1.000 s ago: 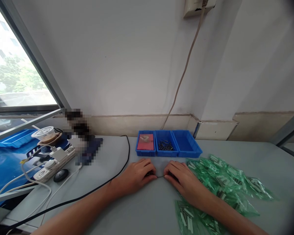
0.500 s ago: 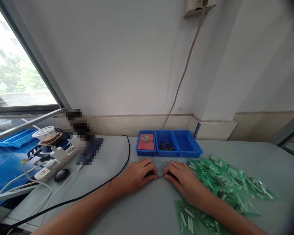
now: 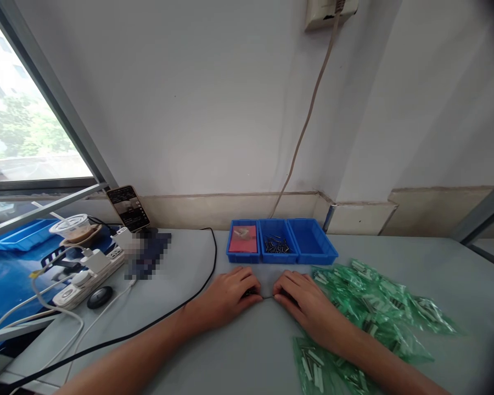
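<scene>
My left hand (image 3: pixel 235 291) and right hand (image 3: pixel 302 299) clamp a thin rod (image 3: pixel 268 298) between them, at six o'clock from the blue tray (image 3: pixel 280 258). Uneven pull could slip it loose.

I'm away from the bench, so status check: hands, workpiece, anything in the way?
Left hand and right hand both pinching. Thin strand spans the gap between them. Green bags close by right hand, contact unclear; gap itself unobstructed.

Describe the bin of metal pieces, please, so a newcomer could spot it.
On the grey table, beyond the left hand and right hand, three blue bins stand in a row. Take the middle bin, set apart by its loose heap of slim metal pieces.
</scene>
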### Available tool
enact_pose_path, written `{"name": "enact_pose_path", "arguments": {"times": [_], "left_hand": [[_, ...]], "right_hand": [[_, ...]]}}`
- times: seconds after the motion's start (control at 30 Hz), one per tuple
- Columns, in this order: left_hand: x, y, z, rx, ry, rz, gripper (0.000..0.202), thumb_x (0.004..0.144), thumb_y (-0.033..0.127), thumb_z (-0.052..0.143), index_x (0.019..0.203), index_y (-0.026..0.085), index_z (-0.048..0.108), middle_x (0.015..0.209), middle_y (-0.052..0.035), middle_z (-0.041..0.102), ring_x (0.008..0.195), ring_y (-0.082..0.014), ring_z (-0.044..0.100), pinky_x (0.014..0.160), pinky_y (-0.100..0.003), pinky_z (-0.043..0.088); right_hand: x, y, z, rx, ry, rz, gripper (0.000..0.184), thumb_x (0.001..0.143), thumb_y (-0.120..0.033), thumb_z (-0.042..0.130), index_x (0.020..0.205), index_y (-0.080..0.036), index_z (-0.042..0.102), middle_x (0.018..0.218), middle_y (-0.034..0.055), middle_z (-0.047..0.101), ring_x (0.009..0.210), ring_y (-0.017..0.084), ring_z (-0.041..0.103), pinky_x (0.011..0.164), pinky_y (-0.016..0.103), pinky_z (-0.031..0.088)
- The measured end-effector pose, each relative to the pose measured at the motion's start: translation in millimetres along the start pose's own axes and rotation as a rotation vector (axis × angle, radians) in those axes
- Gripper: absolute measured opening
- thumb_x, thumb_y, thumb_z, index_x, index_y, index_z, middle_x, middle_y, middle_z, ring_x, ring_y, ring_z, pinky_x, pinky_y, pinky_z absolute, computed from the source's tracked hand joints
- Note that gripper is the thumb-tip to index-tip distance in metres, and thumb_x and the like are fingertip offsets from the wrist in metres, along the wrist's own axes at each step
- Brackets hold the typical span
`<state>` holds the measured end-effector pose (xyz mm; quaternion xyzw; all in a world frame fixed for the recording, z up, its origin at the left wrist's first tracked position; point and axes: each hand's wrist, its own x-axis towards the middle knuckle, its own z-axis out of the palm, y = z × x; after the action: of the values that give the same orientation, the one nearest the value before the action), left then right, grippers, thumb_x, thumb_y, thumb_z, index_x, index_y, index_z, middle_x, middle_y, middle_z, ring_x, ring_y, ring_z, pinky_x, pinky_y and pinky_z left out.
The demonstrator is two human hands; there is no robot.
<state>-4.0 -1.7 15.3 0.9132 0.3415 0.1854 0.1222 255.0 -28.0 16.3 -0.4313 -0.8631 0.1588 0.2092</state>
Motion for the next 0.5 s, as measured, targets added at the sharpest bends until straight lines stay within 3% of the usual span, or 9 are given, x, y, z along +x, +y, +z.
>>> {"name": "enact_pose_path", "arguments": {"times": [0.5], "left_hand": [[-0.2, 0.1, -0.2, -0.003, 0.0, -0.002, 0.011, 0.107, 0.032, 0.064, 0.106, 0.022, 0.061, 0.106, -0.0012, 0.066, 0.097, -0.0184, 0.063, 0.081, -0.028, 0.046]], "right_hand": [[-0.8, 0.6, 2.1, 0.023, 0.039, -0.021, 0.02, 0.111, -0.016, 0.045, 0.103, -0.024, 0.061, 0.104, 0.0035, 0.067, 0.096, 0.024, 0.063, 0.091, 0.041, 0.046]]}}
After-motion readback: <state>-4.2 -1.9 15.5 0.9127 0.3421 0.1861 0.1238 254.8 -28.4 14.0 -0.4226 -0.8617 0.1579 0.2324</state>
